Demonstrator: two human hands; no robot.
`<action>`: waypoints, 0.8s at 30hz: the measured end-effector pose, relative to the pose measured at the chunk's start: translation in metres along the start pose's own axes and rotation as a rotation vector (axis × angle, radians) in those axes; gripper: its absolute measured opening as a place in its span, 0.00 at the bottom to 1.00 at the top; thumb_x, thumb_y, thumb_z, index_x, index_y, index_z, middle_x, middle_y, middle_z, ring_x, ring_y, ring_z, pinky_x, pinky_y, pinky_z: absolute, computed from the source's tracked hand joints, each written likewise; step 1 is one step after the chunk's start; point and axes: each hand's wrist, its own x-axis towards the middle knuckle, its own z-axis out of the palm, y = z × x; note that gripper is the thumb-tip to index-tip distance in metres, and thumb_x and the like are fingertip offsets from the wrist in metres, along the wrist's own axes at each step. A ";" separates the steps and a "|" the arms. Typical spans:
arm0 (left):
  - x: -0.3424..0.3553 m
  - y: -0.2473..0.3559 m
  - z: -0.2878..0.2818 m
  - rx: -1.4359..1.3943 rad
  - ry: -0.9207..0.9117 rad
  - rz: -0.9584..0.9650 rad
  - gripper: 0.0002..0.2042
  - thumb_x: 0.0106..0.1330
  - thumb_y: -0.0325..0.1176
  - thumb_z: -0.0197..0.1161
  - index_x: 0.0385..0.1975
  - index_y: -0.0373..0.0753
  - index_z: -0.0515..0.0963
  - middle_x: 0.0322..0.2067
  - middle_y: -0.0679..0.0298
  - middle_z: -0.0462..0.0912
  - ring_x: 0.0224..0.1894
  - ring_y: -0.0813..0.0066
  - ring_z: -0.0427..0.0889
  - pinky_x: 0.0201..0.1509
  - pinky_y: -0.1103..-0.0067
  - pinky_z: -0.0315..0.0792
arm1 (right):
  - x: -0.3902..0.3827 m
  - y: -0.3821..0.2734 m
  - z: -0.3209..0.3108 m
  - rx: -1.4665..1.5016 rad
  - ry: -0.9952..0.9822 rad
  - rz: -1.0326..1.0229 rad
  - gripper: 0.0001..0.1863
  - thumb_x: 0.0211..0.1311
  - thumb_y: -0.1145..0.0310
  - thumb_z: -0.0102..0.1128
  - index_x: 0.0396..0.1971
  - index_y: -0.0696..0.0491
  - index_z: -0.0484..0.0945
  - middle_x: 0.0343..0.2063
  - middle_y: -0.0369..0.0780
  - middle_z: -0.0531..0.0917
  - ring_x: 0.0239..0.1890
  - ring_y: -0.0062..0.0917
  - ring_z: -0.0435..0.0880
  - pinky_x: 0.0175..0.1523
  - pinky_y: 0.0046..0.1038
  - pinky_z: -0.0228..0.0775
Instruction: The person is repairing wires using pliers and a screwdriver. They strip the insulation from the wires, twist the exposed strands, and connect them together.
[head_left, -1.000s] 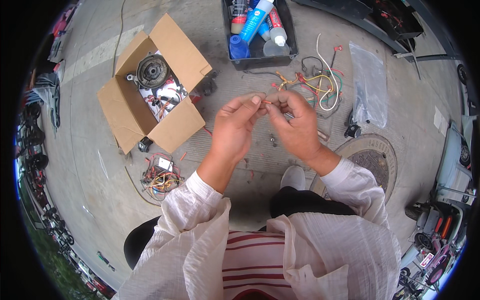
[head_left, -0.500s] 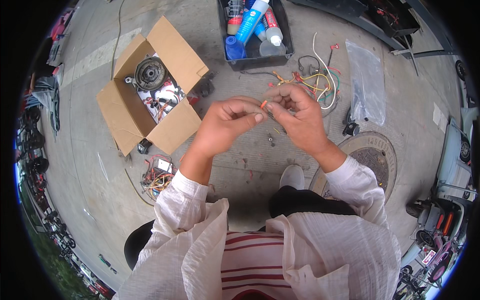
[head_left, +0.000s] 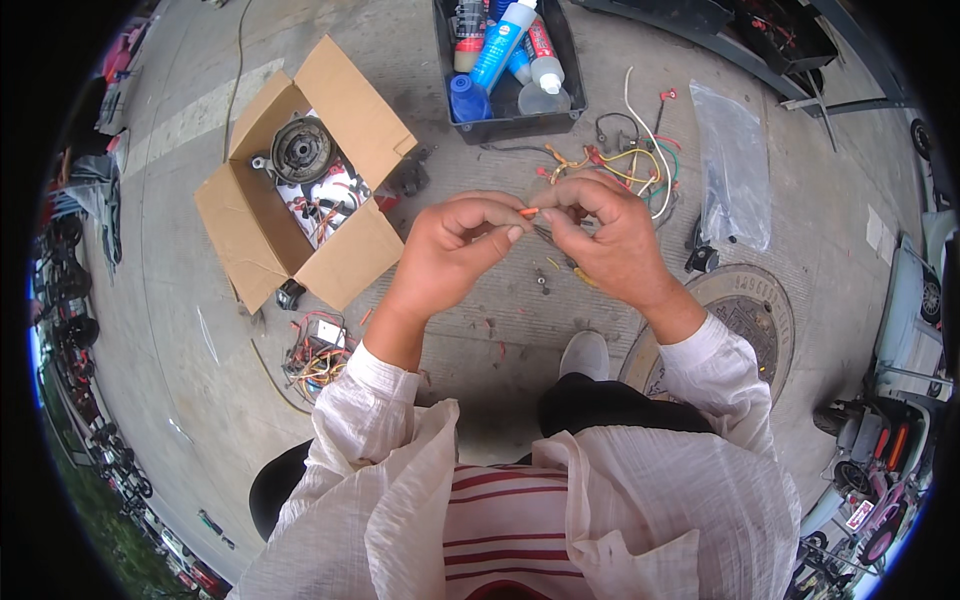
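My left hand (head_left: 452,243) and my right hand (head_left: 612,240) meet over the concrete ground. Between their fingertips is a small orange piece (head_left: 528,213), thin and short, perhaps a bit of wire or sleeve. Thumb and forefinger of each hand pinch at it from either side. Under the right palm shows something yellow (head_left: 583,277), with a dark strip near the fingers; its kind is mostly hidden. Beyond the right hand lies a tangle of coloured wires (head_left: 640,160) with red connectors.
An opened cardboard box (head_left: 362,255) with a round metal part (head_left: 302,150) stands at left. A black bin (head_left: 520,127) of bottles and tubes is ahead. Another wire bundle (head_left: 318,358) lies near my left forearm. A clear plastic bag (head_left: 735,170) and a manhole cover (head_left: 745,320) are at right.
The orange piece has turned from steeply tilted to nearly level. My right hand has shifted slightly to the right and down, and the yellow thing beneath it now shows.
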 end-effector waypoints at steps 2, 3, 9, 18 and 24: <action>0.000 0.000 0.000 0.027 -0.007 0.009 0.05 0.61 0.19 0.60 0.34 0.31 0.81 0.41 0.61 0.82 0.40 0.81 0.77 0.43 0.82 0.72 | 0.000 0.000 -0.002 -0.062 -0.012 -0.033 0.06 0.54 0.78 0.62 0.33 0.57 0.80 0.27 0.37 0.78 0.25 0.20 0.76 0.31 0.23 0.69; 0.000 -0.001 0.000 0.039 -0.011 0.012 0.05 0.61 0.19 0.60 0.34 0.31 0.81 0.41 0.61 0.82 0.40 0.80 0.78 0.43 0.82 0.72 | 0.000 -0.001 -0.003 -0.108 -0.016 -0.053 0.06 0.53 0.78 0.62 0.32 0.57 0.80 0.27 0.38 0.78 0.25 0.22 0.77 0.31 0.24 0.70; 0.000 -0.003 0.003 0.104 -0.004 -0.011 0.04 0.61 0.20 0.62 0.34 0.30 0.81 0.40 0.61 0.82 0.39 0.79 0.78 0.44 0.82 0.73 | -0.002 -0.001 -0.003 -0.240 -0.023 -0.108 0.07 0.50 0.80 0.62 0.30 0.56 0.79 0.25 0.38 0.77 0.24 0.24 0.76 0.30 0.25 0.69; -0.003 -0.015 0.004 -0.009 -0.012 -0.072 0.03 0.62 0.22 0.63 0.33 0.30 0.81 0.37 0.62 0.84 0.38 0.80 0.78 0.42 0.82 0.72 | -0.006 0.009 0.003 0.074 -0.110 0.240 0.04 0.53 0.79 0.59 0.29 0.58 0.79 0.23 0.32 0.77 0.23 0.12 0.74 0.26 0.19 0.65; -0.001 -0.019 -0.001 -0.251 0.012 -0.167 0.05 0.64 0.23 0.61 0.36 0.30 0.81 0.37 0.61 0.83 0.36 0.79 0.79 0.42 0.81 0.74 | -0.002 0.002 0.000 0.275 -0.086 0.444 0.06 0.55 0.74 0.62 0.31 0.61 0.79 0.25 0.35 0.80 0.24 0.12 0.74 0.28 0.20 0.67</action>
